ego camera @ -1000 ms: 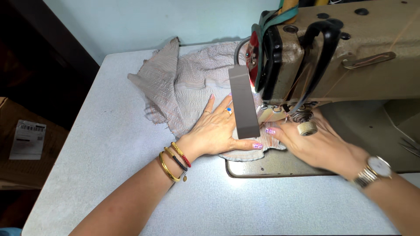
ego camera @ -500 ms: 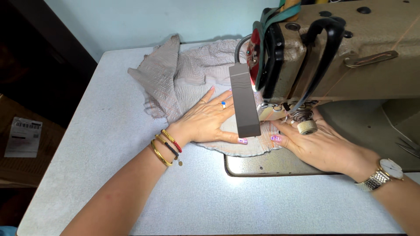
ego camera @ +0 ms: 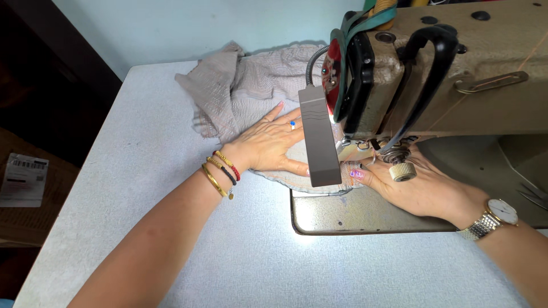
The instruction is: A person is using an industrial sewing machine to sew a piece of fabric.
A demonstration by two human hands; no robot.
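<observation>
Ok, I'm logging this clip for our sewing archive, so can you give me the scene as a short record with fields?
setting: pale speckled table with a beige sewing machine set into it
material: crinkled grey-beige fabric, bunched behind the machine head, one edge under the needle area
left hand: flat on the fabric, palm down, ring and bracelets worn
right hand: flat beside the presser foot, fingers on the fabric edge, wristwatch worn
lamp: grey bar lamp on a flexible neck
off table: cardboard box at left

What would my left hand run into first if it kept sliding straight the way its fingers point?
Probably the grey lamp bar hanging just beyond the left hand, which lies flat on the beige cloth. The bar's height above the cloth is unclear.
</observation>
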